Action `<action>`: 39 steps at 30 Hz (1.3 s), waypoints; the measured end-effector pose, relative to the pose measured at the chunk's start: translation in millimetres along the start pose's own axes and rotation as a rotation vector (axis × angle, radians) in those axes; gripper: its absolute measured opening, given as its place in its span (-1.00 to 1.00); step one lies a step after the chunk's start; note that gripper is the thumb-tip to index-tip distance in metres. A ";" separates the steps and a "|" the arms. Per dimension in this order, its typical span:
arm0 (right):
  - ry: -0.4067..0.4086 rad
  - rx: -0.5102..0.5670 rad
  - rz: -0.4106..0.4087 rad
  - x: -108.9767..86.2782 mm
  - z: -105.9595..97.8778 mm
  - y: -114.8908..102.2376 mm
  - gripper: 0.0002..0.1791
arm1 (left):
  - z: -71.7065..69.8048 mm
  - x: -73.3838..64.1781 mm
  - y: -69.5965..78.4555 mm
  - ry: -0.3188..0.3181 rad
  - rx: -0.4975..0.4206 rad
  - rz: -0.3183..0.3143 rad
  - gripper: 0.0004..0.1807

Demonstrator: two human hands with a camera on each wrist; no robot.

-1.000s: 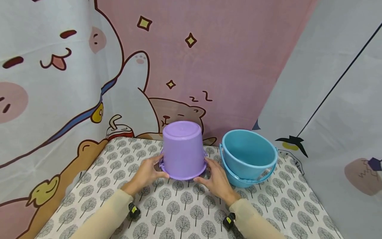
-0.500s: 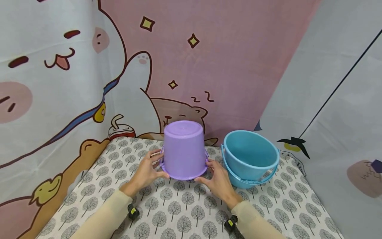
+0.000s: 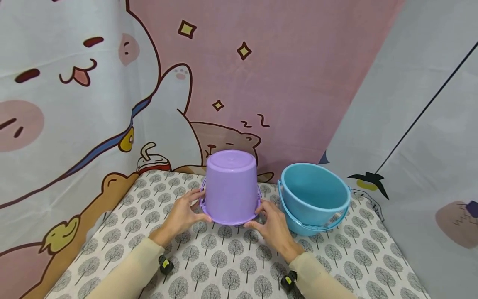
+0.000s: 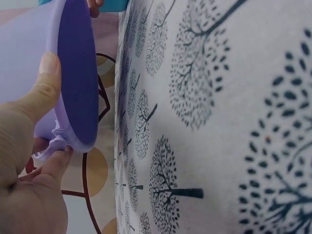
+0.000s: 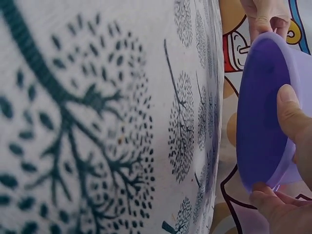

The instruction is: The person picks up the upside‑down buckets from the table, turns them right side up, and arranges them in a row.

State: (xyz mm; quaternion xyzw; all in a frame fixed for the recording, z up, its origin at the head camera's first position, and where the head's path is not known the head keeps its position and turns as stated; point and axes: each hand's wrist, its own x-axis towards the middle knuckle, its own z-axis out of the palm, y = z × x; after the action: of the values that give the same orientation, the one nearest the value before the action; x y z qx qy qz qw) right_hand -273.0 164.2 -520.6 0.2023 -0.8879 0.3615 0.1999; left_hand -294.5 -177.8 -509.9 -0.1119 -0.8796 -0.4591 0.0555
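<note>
A purple bucket (image 3: 231, 187) is held upside down, its base up and its rim down. My left hand (image 3: 184, 215) grips the rim on the left side, thumb in front and fingers by the handle joint. On the opposite side my right hand (image 3: 273, 226) grips the rim in the same way. Both wrist views show the dark inside of the bucket (image 4: 78, 73) and a gap between its rim and the cloth. In the right wrist view, the thumb (image 5: 288, 105) lies on the bucket's outer wall.
To the right stands a light blue bucket (image 3: 304, 187), upright, with its handle (image 3: 317, 227) hanging in front. A tree-patterned cloth (image 3: 218, 259) covers the table. Behind and at the sides hang printed curtains (image 3: 298, 74) with cartoon animals.
The head view has shifted slightly, so the scene sits a little further right. Both hands keep hold of the purple bucket, which stays upside down; the left fingers have shifted slightly.
</note>
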 end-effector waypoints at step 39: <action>0.387 0.025 -0.302 12.5 -19.4 -29.5 -0.62 | -28.9 -12.0 10.1 -0.061 -0.304 0.058 -0.32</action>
State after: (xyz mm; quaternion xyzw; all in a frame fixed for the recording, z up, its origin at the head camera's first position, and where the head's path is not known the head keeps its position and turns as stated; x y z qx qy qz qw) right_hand -264.5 156.1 -485.0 0.2620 -0.7884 0.3705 0.4153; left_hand -280.5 -197.7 -487.7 -0.1584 -0.7977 -0.5814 0.0243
